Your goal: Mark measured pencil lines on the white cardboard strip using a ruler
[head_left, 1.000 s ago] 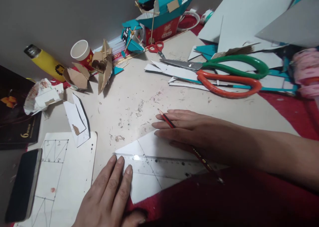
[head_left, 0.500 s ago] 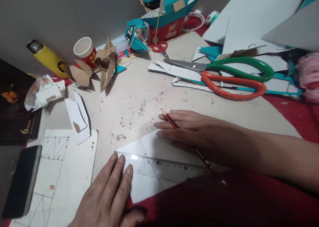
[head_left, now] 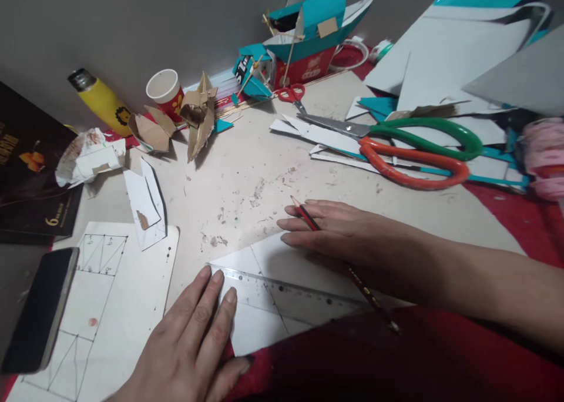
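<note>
A clear ruler (head_left: pixel 304 297) lies across a white sheet (head_left: pixel 258 325) that carries thin pencil lines. My left hand (head_left: pixel 189 331) is spread, its fingertips resting on the ruler's left end and the paper beside it. Over the sheet's upper right part lies my right hand (head_left: pixel 335 231), palm down with the fingers stretched forward. A red and black pencil (head_left: pixel 308 216) is tucked between those fingers; its sharpened tip points up and left, and its far end sticks out below the hand. The palm hides the pencil's middle.
Large scissors (head_left: pixel 379 143) lie on paper scraps beyond my right hand. At left are a phone (head_left: pixel 37 314) and a card with drawn lines (head_left: pixel 132 296). Along the back stand a yellow bottle (head_left: pixel 99 102), a paper cup (head_left: pixel 165 93), cardboard pieces (head_left: pixel 200 114) and a teal model boat (head_left: pixel 317 29).
The view has tilted slightly, so the back objects appear lower and a little further right. Both hands, the ruler and the pencil keep nearly the same places on the sheet.
</note>
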Demonstrator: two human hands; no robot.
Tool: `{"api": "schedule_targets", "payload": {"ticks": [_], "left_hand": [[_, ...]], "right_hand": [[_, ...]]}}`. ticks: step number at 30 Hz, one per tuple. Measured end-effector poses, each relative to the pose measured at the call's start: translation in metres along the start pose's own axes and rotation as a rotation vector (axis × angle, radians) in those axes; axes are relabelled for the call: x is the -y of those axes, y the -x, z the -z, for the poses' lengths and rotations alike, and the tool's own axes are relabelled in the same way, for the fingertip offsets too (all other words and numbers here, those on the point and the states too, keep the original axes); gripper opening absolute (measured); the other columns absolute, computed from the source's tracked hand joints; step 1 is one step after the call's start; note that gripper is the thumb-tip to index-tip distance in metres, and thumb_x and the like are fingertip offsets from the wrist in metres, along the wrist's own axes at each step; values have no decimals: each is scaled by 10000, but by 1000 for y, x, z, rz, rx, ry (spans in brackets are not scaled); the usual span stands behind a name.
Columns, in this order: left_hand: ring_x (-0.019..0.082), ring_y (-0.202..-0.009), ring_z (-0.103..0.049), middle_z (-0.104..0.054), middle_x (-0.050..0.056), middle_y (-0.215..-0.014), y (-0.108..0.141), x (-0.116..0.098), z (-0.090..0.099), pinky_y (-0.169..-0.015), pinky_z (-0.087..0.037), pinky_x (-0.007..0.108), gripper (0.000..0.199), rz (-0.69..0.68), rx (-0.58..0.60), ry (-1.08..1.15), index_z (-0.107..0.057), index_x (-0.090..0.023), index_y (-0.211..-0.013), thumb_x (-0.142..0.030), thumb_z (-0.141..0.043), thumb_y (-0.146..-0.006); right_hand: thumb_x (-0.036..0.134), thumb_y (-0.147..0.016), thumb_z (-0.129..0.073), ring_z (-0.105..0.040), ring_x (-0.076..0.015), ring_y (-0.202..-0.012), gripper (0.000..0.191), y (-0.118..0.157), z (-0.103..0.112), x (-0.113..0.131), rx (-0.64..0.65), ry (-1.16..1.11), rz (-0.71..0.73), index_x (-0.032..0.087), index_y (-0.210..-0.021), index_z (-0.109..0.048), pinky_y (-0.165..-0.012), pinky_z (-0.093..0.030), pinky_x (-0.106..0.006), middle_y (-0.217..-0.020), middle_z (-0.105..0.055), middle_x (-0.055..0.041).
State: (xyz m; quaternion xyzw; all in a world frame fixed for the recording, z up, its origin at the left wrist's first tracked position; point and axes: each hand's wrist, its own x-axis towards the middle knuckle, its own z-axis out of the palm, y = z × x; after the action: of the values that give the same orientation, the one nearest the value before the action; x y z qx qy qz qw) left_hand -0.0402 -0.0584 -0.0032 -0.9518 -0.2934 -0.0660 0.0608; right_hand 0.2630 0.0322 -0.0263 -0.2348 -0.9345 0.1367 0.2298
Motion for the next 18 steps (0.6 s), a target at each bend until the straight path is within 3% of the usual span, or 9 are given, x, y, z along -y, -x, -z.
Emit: {"api": "schedule_targets", "payload": {"ticks": [5,12,18], "left_hand": [[413,-1346,-424,-557,267,-1350,0,0,0,-921,-564,483,525,16,19,-13,-552,-3,-1287,-381,-576,-924],[414,-1361,-400,-522,266,-1388,2,0,-2,-950,-538,491,532,12,8,-1,-553,-13,-1304,-380,-578,-919],[413,-1334,-438,-562,243,-1362,0,3,1,-916,-556,471,500,2,14,6,-571,3,-1277,-352,-580,-925]], "right_hand": [[173,-964,-428,-596,-244,-1088,223,1,-2,1,35,-40,-43,242,-1098,-592,-993,-426,-415,-1091,-686,-62],[153,-958,-457,-570,-244,-1128,233,3,-2,0,6,-8,-7,183,-1160,-568,-979,-414,-397,-1127,-670,-92],[142,-969,-432,-562,-231,-1122,214,1,-1,1,5,-14,2,164,-1107,-594,-991,-410,-386,-1146,-658,-89]]}}
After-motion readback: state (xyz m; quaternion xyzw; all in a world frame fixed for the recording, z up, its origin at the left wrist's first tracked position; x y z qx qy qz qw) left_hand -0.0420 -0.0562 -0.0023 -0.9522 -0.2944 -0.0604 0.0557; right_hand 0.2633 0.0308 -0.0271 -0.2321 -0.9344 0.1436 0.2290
